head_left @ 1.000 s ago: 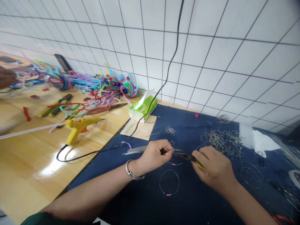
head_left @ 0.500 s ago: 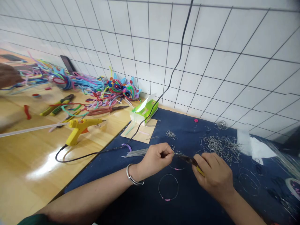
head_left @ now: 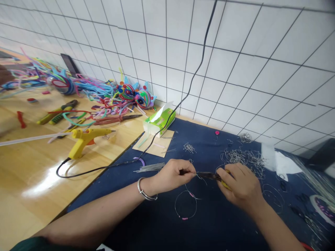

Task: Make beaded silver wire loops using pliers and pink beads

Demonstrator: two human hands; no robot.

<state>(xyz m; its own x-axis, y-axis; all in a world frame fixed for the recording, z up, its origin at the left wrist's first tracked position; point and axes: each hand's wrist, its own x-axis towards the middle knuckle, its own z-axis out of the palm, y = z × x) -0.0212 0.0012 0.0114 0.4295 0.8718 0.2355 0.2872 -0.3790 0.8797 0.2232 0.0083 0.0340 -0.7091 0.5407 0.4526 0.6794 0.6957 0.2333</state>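
My left hand (head_left: 174, 177), a metal bangle on its wrist, is closed in a pinch on a thin wire (head_left: 202, 179). My right hand (head_left: 242, 186) grips a pair of pliers (head_left: 225, 184) by the yellow handles. The dark jaws of the pliers point left and meet the wire right by my left fingertips. Below hangs or lies a wire length with pink beads (head_left: 192, 195); whether it joins the pinched wire I cannot tell. A wire ring with pink beads (head_left: 185, 218) lies on the dark blue cloth (head_left: 217, 226).
Cut wires (head_left: 151, 167) lie left of my hand, and tangled wire pieces (head_left: 244, 158) behind my right. A yellow glue gun (head_left: 81, 141), more pliers (head_left: 59, 113), a green tissue box (head_left: 159, 122) and colourful pipe cleaners (head_left: 96, 90) occupy the left and back. Another person's hand (head_left: 4, 75) shows far left.
The pliers' jaws have turned more level, and a wire end now shows below them. The beaded wire beneath has shifted left and tilted. The other person's hand has moved further out of view.
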